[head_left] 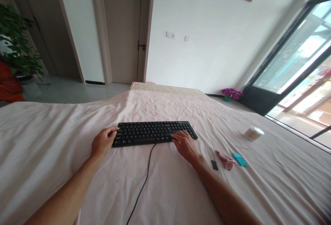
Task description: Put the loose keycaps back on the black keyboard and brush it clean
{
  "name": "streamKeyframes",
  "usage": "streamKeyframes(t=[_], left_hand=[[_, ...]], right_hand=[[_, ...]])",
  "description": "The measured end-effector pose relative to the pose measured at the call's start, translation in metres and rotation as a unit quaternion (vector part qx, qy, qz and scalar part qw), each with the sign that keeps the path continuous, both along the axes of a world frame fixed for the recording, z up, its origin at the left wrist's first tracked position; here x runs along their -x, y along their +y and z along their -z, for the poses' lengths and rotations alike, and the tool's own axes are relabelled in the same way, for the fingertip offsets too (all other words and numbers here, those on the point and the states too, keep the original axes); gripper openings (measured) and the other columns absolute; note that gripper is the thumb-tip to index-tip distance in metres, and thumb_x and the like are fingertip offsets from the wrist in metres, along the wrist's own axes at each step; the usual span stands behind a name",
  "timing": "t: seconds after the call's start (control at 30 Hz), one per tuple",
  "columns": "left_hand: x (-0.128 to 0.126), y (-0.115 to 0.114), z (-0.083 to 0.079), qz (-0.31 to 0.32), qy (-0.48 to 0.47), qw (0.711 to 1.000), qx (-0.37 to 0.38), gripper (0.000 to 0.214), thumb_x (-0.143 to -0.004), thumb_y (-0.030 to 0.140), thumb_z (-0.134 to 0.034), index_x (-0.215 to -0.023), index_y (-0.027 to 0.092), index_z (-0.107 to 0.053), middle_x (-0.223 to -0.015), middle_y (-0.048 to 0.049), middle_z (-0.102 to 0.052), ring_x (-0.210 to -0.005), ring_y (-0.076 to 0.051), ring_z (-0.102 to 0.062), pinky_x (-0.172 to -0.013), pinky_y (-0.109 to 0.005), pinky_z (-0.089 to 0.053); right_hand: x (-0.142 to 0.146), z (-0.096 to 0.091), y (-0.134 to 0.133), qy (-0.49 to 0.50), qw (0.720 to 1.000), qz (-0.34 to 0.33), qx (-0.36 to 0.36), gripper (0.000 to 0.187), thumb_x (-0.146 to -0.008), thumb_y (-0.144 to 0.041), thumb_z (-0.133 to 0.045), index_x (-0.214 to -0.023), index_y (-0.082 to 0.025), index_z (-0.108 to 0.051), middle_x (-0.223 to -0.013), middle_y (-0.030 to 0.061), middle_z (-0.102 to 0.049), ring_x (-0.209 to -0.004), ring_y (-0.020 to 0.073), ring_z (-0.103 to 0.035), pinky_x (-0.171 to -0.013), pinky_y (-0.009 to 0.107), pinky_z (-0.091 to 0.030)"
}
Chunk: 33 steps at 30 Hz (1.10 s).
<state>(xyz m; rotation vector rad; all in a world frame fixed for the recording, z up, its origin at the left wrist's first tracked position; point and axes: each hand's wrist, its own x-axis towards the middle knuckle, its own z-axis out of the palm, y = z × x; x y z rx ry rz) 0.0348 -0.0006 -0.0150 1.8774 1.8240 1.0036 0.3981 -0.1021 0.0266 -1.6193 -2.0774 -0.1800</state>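
Observation:
A black keyboard (154,132) lies flat on a pale pink sheet (51,142), its black cable (144,180) trailing toward me. My left hand (102,143) grips the keyboard's left end, fingers curled round the edge. My right hand (184,144) rests on the keyboard's near right edge with its fingers on the keys, bent and partly apart.
To the right of my right arm lie a small black item (214,164), a pink crumpled piece (225,159) and a blue flat piece (239,159). A white roll (253,133) sits farther right. A door (121,28), a potted plant (15,42) and a window (305,76) surround the sheet.

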Motion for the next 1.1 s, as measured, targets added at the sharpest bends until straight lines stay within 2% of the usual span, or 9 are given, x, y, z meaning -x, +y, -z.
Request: streamKeyframes(t=[0.2, 0.53, 0.63, 0.73, 0.8, 0.87, 0.93, 1.03, 1.1], left_hand=[[0.0, -0.002, -0.001, -0.004, 0.001, 1.0, 0.001, 0.031, -0.081, 0.038, -0.045, -0.103, 0.03, -0.066, -0.103, 0.0018, -0.067, -0.09, -0.018, -0.061, -0.076, -0.027, -0.045], [-0.001, -0.003, -0.004, -0.005, 0.0, 1.0, 0.006, 0.031, -0.082, 0.038, -0.045, -0.103, 0.03, -0.066, -0.103, 0.0019, -0.068, -0.09, -0.018, -0.062, -0.076, -0.027, -0.045], [0.0, -0.001, -0.003, -0.005, 0.004, 1.0, 0.005, 0.031, -0.082, 0.038, -0.046, -0.103, 0.03, -0.066, -0.103, 0.0019, -0.068, -0.09, -0.018, -0.062, -0.075, -0.027, -0.045], [-0.001, -0.004, -0.007, -0.011, 0.006, 1.0, 0.002, 0.03, -0.082, 0.036, -0.046, -0.103, 0.029, -0.066, -0.102, 0.0009, -0.067, -0.089, -0.019, -0.062, -0.077, -0.028, -0.047], [-0.006, -0.011, -0.014, -0.026, 0.009, 0.999, -0.04, 0.03, -0.083, 0.033, -0.046, -0.104, 0.027, -0.065, -0.106, -0.0021, -0.065, -0.094, -0.02, -0.06, -0.083, -0.03, -0.046], [-0.019, -0.024, -0.025, -0.014, 0.003, 0.993, -0.116, 0.031, -0.083, 0.031, -0.048, -0.109, 0.025, -0.063, -0.115, -0.005, -0.06, -0.108, -0.022, -0.054, -0.094, -0.033, -0.042], [-0.04, -0.043, -0.036, 0.064, -0.057, 0.985, -0.151, 0.028, -0.083, 0.032, -0.051, -0.107, 0.025, -0.064, -0.113, -0.0051, -0.06, -0.107, -0.021, -0.054, -0.094, -0.032, -0.043], [-0.078, -0.074, -0.049, 0.219, -0.186, 0.954, -0.084, 0.029, -0.083, 0.034, -0.055, -0.109, 0.024, -0.062, -0.104, -0.0041, -0.061, -0.083, -0.014, -0.06, -0.077, -0.027, -0.05], [-0.1, -0.09, -0.052, 0.291, -0.217, 0.93, -0.051, 0.03, -0.082, 0.033, -0.058, -0.111, 0.025, -0.062, -0.102, -0.0037, -0.06, -0.079, -0.012, -0.06, -0.072, -0.025, -0.051]], right_hand=[[0.0, -0.006, 0.008, -0.016, 0.999, 0.006, 0.029, 0.015, -0.086, -0.026, -0.057, -0.091, -0.025, -0.071, -0.096, 0.0033, -0.064, -0.089, 0.0179, -0.054, -0.081, 0.03, -0.041], [-0.001, -0.016, 0.005, -0.043, 0.997, -0.015, 0.06, 0.008, -0.083, -0.025, -0.061, -0.089, -0.023, -0.066, -0.084, 0.0015, -0.064, -0.086, 0.0167, -0.055, -0.078, 0.028, -0.039], [-0.004, -0.008, 0.005, 0.02, 0.997, -0.053, 0.047, 0.009, -0.084, -0.024, -0.059, -0.087, -0.023, -0.067, -0.084, 0.0018, -0.065, -0.088, 0.017, -0.055, -0.08, 0.029, -0.04], [-0.008, 0.001, 0.007, 0.183, 0.982, -0.025, 0.033, 0.009, -0.081, -0.026, -0.06, -0.083, -0.021, -0.066, -0.085, 0.0023, -0.065, -0.084, 0.0171, -0.058, -0.079, 0.031, -0.043], [-0.007, 0.006, 0.007, 0.328, 0.944, 0.005, 0.045, 0.012, -0.076, -0.031, -0.064, -0.081, -0.02, -0.065, -0.08, 0.002, -0.065, -0.075, 0.0163, -0.058, -0.072, 0.031, -0.046], [0.0, 0.007, 0.005, 0.473, 0.877, 0.002, 0.084, 0.019, -0.071, -0.034, -0.069, -0.082, -0.018, -0.064, -0.077, 0.0018, -0.064, -0.068, 0.0143, -0.058, -0.061, 0.027, -0.046], [0.012, 0.006, 0.001, 0.593, 0.791, -0.035, 0.144, 0.024, -0.07, -0.033, -0.072, -0.084, -0.017, -0.062, -0.08, 0.0027, -0.065, -0.064, 0.0118, -0.058, -0.054, 0.022, -0.044], [0.036, 0.001, -0.009, 0.701, 0.662, -0.087, 0.251, 0.027, -0.07, -0.032, -0.074, -0.087, -0.016, -0.061, -0.083, 0.0041, -0.067, -0.059, 0.0076, -0.057, -0.048, 0.016, -0.04], [0.051, -0.002, -0.017, 0.731, 0.602, -0.104, 0.305, 0.028, -0.072, -0.033, -0.075, -0.089, -0.015, -0.061, -0.083, 0.0044, -0.067, -0.055, 0.0052, -0.056, -0.045, 0.014, -0.039]])
